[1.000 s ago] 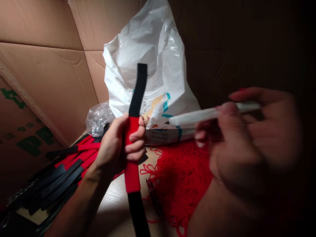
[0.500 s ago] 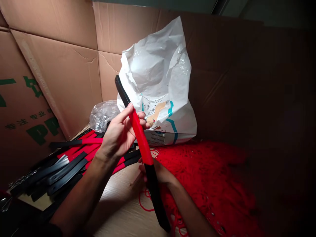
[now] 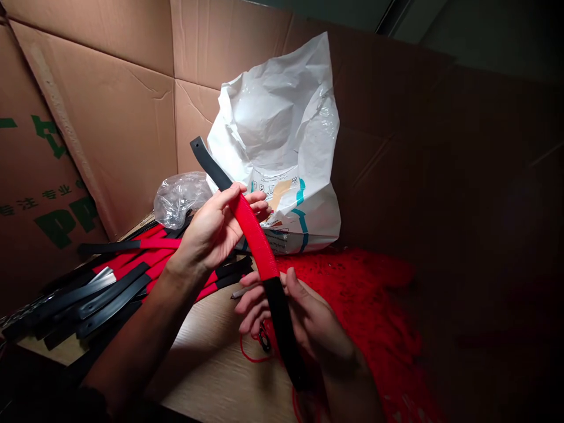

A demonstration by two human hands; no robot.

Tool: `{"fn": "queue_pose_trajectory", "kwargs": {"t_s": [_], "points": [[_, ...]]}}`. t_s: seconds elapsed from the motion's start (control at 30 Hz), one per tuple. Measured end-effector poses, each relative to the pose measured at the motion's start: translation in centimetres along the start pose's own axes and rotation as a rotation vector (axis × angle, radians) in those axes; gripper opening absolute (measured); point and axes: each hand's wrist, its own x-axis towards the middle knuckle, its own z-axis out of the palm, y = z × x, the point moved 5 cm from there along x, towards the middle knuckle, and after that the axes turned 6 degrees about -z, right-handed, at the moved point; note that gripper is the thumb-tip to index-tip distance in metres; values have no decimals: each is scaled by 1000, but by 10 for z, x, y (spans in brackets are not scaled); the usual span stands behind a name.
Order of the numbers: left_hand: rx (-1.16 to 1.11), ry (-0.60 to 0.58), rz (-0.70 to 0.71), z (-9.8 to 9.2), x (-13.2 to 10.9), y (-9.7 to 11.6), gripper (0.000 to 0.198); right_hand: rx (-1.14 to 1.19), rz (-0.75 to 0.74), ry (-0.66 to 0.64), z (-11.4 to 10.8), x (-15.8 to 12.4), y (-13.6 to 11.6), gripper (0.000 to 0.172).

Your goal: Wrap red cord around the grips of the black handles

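Observation:
My left hand (image 3: 209, 226) grips a long, slightly curved strap (image 3: 255, 235) near its upper part, thumb on top and fingers behind it. The strap has a red middle and black ends, with a small hole at its upper tip. Below, my right hand (image 3: 308, 317) lies behind the strap's lower black end, palm up, with thumb and fingers spread; it appears to touch the strap without closing on it. Red cord (image 3: 251, 355) and a small black piece (image 3: 264, 338) show beneath the right fingers.
Similar red-and-black straps (image 3: 118, 288) are piled at left. A clear plastic bag (image 3: 180, 200) lies behind them. A white polyethylene bag (image 3: 282, 123) stands open against cardboard walls (image 3: 118, 111). A red stringy heap (image 3: 374, 305) covers the right of the wooden table (image 3: 198, 364).
My right hand has come out from behind the strap and turned palm up beneath its lower end. The strap has tilted so its upper tip points further left. The view has shifted slightly.

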Motion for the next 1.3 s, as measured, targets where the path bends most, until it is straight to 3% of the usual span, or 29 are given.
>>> {"fn": "queue_pose_trajectory", "kwargs": {"t_s": [0.07, 0.17, 0.4, 0.53, 0.77, 1.03, 1.3], "points": [[-15, -56, 26, 1, 0, 3, 28, 64, 28, -78, 22, 1, -3, 63], [-77, -91, 20, -3, 0, 10, 38, -32, -17, -20, 31, 4, -7, 48], [-143, -112, -46, -7, -4, 21, 45, -677, -204, 105, 28, 0, -19, 28], [-119, -182, -66, -4, -7, 22, 51, -1027, -290, 198, 27, -6, -19, 29], [-41, -299, 45, 4, -10, 23, 63, -1571, -631, 350, 40, -18, -39, 22], [-46, -334, 117, 9, -13, 18, 65, -1786, -966, 412, 42, -25, -42, 26], [-27, -307, 82, 11, -9, 8, 69, -1769, -1042, 411, 37, -27, -42, 25]]}}
